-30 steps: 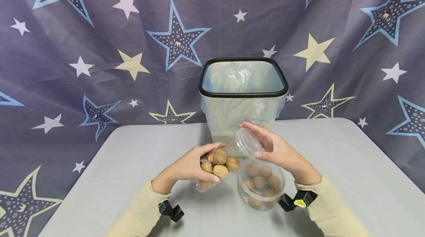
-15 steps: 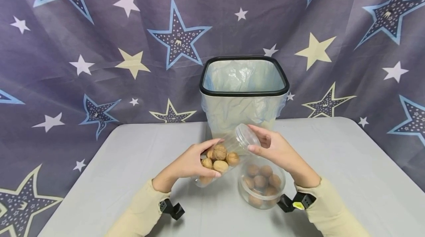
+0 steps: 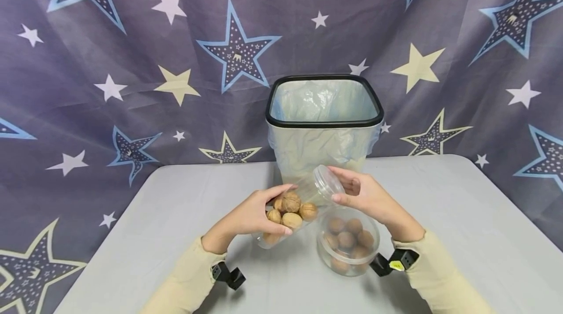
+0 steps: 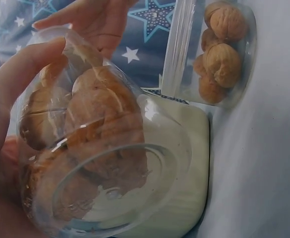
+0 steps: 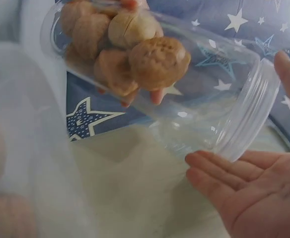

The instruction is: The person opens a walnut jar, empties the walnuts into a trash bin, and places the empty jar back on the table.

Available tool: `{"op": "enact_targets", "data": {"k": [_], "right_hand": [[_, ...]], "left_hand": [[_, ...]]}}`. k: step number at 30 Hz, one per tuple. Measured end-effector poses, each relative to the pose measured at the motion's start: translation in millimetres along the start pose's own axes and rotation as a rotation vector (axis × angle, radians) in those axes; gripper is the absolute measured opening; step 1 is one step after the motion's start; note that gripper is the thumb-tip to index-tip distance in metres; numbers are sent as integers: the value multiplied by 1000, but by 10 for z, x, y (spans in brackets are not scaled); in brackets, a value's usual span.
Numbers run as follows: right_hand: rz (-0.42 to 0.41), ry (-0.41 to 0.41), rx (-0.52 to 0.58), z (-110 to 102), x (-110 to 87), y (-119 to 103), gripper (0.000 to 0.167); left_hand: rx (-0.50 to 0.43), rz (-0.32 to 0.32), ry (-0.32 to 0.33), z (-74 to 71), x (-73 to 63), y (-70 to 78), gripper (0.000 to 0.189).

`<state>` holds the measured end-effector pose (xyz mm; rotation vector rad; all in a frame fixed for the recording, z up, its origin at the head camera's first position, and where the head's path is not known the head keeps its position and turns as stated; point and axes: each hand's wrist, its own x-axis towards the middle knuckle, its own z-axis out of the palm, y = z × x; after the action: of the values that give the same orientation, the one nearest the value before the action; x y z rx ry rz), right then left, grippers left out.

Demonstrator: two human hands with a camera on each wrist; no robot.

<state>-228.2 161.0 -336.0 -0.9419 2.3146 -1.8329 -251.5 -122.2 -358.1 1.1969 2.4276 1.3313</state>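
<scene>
My left hand grips a clear plastic jar, tilted with its bottom towards me and its capped end up to the right. Brown walnuts lie inside, towards the jar's bottom. On the jar's mouth sits a clear lid, which my right hand holds between thumb and fingers. The right wrist view shows the lid on the jar, with fingertips at its lower edge and the thumb at its other side. Below the right hand stands a round clear tub holding more walnuts.
Behind the hands stands a pale bin with a black rim and a bluish plastic liner. A grey cloth covers the table. A star-patterned curtain hangs along the back edge.
The right hand has shifted its hold on the lid, its fingers drawing back from over the top towards its right side. The jar has risen slightly.
</scene>
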Motion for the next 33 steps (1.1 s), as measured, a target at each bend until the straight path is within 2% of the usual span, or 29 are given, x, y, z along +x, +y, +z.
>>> {"op": "enact_targets", "data": {"k": [9,18,24,27,29,33], "right_hand": [[-99,-134,122,-78,21,133,77],[-244,-282,89,-175,46,179,78],[-289,-344,118,-213,81,201,82],[-291,-337,148,-204,76,202,83],[-275,-300,156,-183,58,176,80],[-153,-120,98,-74,-6,33,73]], "left_hand": [[7,2,-33,-12,-9,-25,83],[20,16,-70,-25,-21,-17,83],[0,13,-86,-18,-19,-20,83],[0,14,-79,-18,-21,-20,83],[1,17,-66,-14,-20,-23,83],[-5,0,-29,-8,-10,-24,84]]}}
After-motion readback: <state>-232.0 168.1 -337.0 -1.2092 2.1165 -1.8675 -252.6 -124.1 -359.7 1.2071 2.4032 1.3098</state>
